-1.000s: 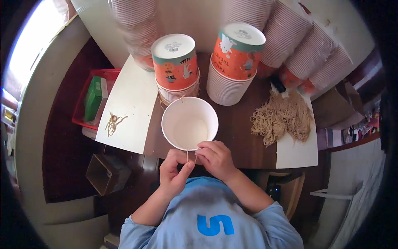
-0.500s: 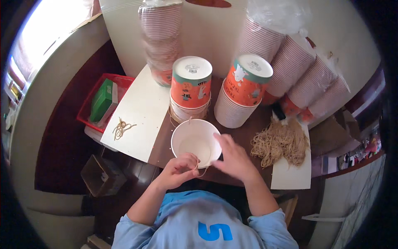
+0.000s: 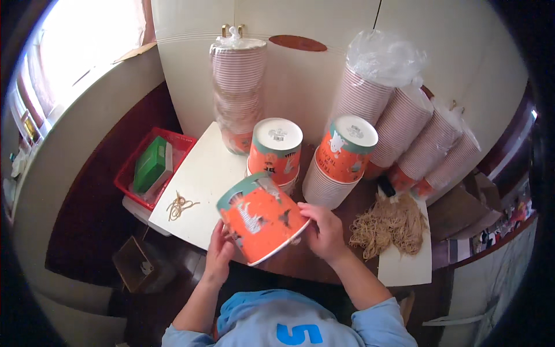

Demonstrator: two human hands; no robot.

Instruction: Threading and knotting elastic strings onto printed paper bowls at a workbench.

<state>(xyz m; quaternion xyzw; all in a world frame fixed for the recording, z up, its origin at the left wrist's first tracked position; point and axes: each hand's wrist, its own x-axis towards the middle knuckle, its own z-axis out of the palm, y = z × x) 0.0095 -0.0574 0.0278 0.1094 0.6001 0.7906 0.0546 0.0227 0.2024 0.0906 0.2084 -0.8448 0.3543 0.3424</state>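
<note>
Held bucket: A single orange-and-green paper treat bucket (image 3: 263, 217) is held above the near part of the brown-and-white table (image 3: 199, 173), tilted, with its base turned to the upper left and its white rim to the lower right.
Left hand: The bucket's wall is supported by the left hand (image 3: 219, 251), its fingers partly hidden behind the paper.
Right hand: The wall near the rim is held by the right hand (image 3: 322, 231); how tightly cannot be told.
Bucket stacks: Two stacks are topped by upside-down buckets, the left stack (image 3: 276, 156) partly covered by the held bucket and the right stack (image 3: 332, 182) just beyond.
Twine: A loose tan twine pile (image 3: 390, 226) is spread at the right; a small twine bunch (image 3: 180, 206) is laid at the left.
Slip risk: With a smooth, tilted wall, the bucket could be dropped if either hand were loosened.
Dent risk: Thin paper could be creased by uneven squeezing at the rim.
Knock risk: The left stack could be nudged by the base if the bucket were pushed forward; whether they touch cannot be told.
</note>
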